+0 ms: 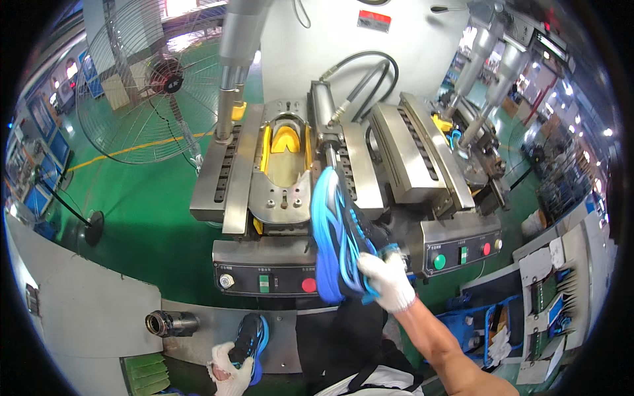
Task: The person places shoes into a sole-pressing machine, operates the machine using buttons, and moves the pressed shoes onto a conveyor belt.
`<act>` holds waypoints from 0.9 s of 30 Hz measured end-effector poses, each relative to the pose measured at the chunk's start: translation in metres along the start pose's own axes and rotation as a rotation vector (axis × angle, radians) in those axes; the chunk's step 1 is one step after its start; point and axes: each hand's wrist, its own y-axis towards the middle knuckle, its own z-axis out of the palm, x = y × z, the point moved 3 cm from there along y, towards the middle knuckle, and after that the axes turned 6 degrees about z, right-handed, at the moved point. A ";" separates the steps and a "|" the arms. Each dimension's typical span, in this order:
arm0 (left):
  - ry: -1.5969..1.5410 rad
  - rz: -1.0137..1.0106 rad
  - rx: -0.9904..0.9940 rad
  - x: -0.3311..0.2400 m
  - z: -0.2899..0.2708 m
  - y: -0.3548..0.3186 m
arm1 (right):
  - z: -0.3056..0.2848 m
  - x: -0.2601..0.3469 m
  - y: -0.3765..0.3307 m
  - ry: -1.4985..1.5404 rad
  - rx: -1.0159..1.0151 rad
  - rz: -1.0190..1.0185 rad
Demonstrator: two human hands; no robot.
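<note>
My right hand (389, 280), in a white glove, grips a black shoe with a blue sole (337, 231) and holds it up, sole toward me, in front of the press machine. The shoe hangs just right of the open left mould bay with its yellow pad (285, 142). My left hand (228, 373), also gloved, holds a second black and blue shoe (251, 340) low on the grey shelf (198, 343) near my body.
The press has a second bay (422, 148) to the right and control panels with green and red buttons (267, 282) (462, 252). A standing fan (148, 79) is on the green floor at left. A metal tube (170, 323) lies on the shelf. Bins and racks stand at right.
</note>
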 end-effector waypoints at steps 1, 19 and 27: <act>0.028 -0.055 0.021 0.014 0.006 -0.008 | 0.030 0.019 0.024 -0.022 0.082 -0.031; -0.055 0.061 0.033 0.081 0.030 -0.025 | 0.177 -0.002 0.378 -1.564 -0.433 -0.219; -0.141 0.143 0.040 0.074 0.039 -0.014 | 0.158 0.031 0.360 -1.377 -0.083 -0.145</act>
